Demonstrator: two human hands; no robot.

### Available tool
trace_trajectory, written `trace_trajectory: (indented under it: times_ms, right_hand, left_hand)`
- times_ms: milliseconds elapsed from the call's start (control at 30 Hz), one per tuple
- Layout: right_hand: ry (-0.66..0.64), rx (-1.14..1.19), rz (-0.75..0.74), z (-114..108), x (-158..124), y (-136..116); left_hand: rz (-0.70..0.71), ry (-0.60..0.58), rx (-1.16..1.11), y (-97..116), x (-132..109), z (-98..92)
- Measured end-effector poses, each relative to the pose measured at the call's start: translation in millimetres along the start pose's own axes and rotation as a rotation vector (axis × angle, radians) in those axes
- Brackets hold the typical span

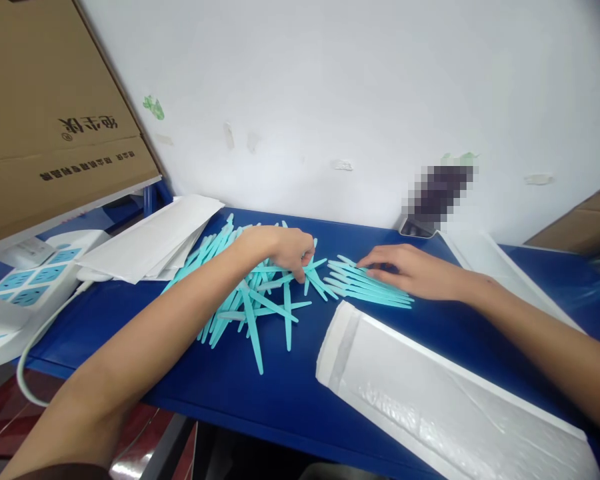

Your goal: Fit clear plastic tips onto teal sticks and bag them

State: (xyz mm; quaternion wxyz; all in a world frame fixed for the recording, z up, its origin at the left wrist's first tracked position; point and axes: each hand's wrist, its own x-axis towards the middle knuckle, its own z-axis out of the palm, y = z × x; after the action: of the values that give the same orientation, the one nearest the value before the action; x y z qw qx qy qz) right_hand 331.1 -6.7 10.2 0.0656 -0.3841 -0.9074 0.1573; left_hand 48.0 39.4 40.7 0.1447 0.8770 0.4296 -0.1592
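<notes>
A loose pile of turquoise eyebrow razors (253,313) with pale, see-through blade covers lies crosswise on the blue table. At the pile's right edge, my left hand (291,250) is closed in a pinch on one razor; its fingertips are partly hidden. To the right, several more eyebrow razors (367,283) are fanned out side by side, covered ends to the left. My right hand (405,269) rests over their upper side with its fingers stretched out, touching them. In front of this row lies a white bubble mailer (430,387), its opening end toward the pile.
White envelopes (153,240) are stacked at the left, beside a power strip (40,273) with a white cable. A cardboard box (55,113) stands behind them. At the back, a phone (420,225) leans against the wall. A white strip (505,273) lies under my right forearm.
</notes>
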Motion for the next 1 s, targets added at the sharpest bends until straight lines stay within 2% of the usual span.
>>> trace_trajectory:
  times_ms: [133, 333, 433, 500, 567, 667, 733, 800, 867, 933, 1000]
  right_hand:
    - [-0.021, 0.001, -0.004, 0, -2, -3]
    - [-0.028, -0.006, 0.0, 0, -2, -5]
    - [0.043, -0.017, -0.003, 0, -2, -3]
    - [0.147, -0.004, 0.01, 0, -2, -3]
    - [0.223, 0.049, 0.029, 0, -1, -4]
    - [0.214, 0.296, 0.115, -1, 1, -8]
    - [0.154, 0.614, 0.208, -1, 1, -12]
    - [0.082, 0.959, 0.262, -2, 1, -16]
    - [0.064, 1.197, 0.27, -4, 0, -21]
    - [0.126, 1.288, 0.266, -8, -1, -28]
    - [0.195, 1.268, 0.249, -13, -3, -34]
  left_hand:
    - [-0.004, 0.031, 0.02, -9, 5, 3.0]
    - [0.046, 0.021, 0.011, -17, -2, -8.2]
    - [0.083, 0.086, 0.01, -16, -8, -16.2]
    - [0.133, 0.19, 0.031, -11, -12, -20.9]
    - [0.224, 0.383, 0.071, -1, -17, -23.9]
    - [0.391, 0.712, 0.125, 21, -20, -22.8]
    - [0.475, 0.844, 0.173, 38, -20, -17.6]
    - [0.552, 0.907, 0.254, 54, -18, -9.1]
    - [0.629, 0.946, 0.332, 67, -14, 1.2]
    - [0.687, 0.977, 0.361, 78, -8, 11.6]
    - [0.725, 1.016, 0.358, 85, -3, 20.4]
